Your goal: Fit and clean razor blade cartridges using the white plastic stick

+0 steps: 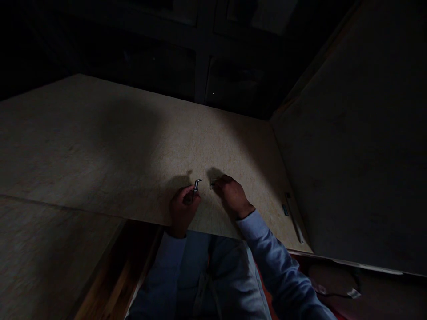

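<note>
My left hand (183,209) is closed around a small shiny metal piece with a bent, thin tip (196,184), which points up and to the right above the table. My right hand (233,195) lies a little to the right, its thumb and fingers pinched together close to the tabletop. A tiny, partly clear or shiny thing (212,183) shows at those fingertips, too small and dark to name. A gap separates the two hands, and the pieces do not touch.
The pale, marbled tabletop (187,133) is dimly lit. By the upright panel (353,146) on the right lie a long thin strip (295,220) and a small dark object (285,210). A cable (356,280) shows below the table edge at lower right.
</note>
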The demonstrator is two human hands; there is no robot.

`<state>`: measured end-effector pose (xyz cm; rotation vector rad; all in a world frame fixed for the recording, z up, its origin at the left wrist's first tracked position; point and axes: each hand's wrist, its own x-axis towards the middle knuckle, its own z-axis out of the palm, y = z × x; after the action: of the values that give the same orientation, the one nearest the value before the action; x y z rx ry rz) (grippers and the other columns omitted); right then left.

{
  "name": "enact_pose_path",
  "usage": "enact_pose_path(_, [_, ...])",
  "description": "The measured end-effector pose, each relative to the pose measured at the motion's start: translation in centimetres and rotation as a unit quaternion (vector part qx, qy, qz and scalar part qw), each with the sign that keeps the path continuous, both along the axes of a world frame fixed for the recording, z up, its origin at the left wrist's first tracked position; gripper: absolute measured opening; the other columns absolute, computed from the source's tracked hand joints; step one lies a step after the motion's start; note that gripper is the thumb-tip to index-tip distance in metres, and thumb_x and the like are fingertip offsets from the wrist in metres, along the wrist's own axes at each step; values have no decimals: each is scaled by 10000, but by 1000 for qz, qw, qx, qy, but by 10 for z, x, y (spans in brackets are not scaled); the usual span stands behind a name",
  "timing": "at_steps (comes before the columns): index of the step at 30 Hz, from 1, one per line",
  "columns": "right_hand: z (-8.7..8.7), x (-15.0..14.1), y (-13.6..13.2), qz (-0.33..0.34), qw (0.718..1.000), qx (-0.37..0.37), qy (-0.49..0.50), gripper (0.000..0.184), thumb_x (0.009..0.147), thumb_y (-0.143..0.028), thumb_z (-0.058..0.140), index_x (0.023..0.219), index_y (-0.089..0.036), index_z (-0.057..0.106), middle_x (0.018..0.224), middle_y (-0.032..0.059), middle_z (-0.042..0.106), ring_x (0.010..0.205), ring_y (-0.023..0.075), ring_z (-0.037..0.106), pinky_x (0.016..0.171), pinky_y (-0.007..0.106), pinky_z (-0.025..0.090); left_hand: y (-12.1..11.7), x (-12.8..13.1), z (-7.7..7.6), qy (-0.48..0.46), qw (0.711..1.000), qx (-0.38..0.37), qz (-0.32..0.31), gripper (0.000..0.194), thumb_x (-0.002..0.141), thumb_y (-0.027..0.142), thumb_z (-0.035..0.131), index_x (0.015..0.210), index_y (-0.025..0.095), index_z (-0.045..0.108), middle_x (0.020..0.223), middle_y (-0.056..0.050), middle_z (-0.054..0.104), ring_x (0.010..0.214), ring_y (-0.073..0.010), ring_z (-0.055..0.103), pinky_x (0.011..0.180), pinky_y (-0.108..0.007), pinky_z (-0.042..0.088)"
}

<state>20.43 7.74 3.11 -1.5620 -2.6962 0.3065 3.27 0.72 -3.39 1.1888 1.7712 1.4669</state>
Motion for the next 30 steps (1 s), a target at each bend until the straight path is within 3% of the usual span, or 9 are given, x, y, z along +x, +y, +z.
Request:
enact_pose_path(11, [-9, 4, 1, 28, 999, 26, -7, 187, 1063, -177, 579, 1168, -100, 713, 1147, 154, 614, 1084, 278, 576, 893, 318, 494, 0, -3, -5, 24, 1000, 14, -5, 344, 775, 399, 652, 1022, 184, 757, 866, -57, 728, 749, -178, 656, 727, -294, 528])
enact_pose_path(15, [-20, 8, 2, 4, 997, 38, 64, 185, 1041, -151, 586, 1180, -119, 704, 1143, 141, 610, 1061, 256, 577, 907, 311, 496, 0, -3, -5, 27, 999, 19, -7, 335, 776, 392, 650, 1014, 181, 756, 886, -58, 734, 769, -179, 664, 752, -293, 533])
enact_pose_path(18, [-29, 12, 4, -18, 979, 33, 200, 181, 1034, -172, 539, 1072, -126, 709, 1079, 128, 621, 994, 235, 591, 898, 315, 497, -1, -3, 2, 6, 1000, 19, -6, 333, 766, 388, 652, 1000, 172, 749, 857, -49, 725, 727, -164, 649, 710, -274, 526])
enact_pose_path(20, [-32, 15, 3, -29, 942, 16, 335, 209, 1026, -225, 514, 990, -131, 698, 1018, 117, 629, 951, 226, 600, 891, 322, 490, -2, -3, 8, -14, 999, 31, -2, 321, 765, 386, 653, 981, 163, 737, 847, -49, 717, 706, -155, 637, 677, -261, 519])
enact_pose_path(24, [-32, 21, -4, -94, 817, -122, 556, 294, 955, -436, 614, 938, -149, 678, 918, 75, 638, 831, 193, 590, 757, 283, 465, -6, 2, 17, -81, 995, 57, -20, 302, 772, 402, 671, 947, 156, 667, 767, -39, 681, 651, -143, 619, 615, -247, 503])
enact_pose_path(27, [-28, 29, -14, -147, 735, -259, 609, 397, 846, -530, 748, 917, -146, 680, 802, 33, 590, 649, 130, 486, 574, 222, 359, -8, 13, 21, -196, 978, 33, -67, 321, 793, 436, 659, 962, 179, 569, 602, 22, 584, 488, -119, 523, 474, -223, 426])
enact_pose_path(30, [-25, 37, -19, -157, 689, -343, 619, 457, 743, -537, 843, 881, -133, 680, 731, 8, 534, 587, 98, 406, 517, 201, 272, -3, 29, 24, -302, 947, 12, -106, 312, 777, 434, 658, 905, 198, 501, 666, 33, 570, 436, -79, 440, 382, -191, 296])
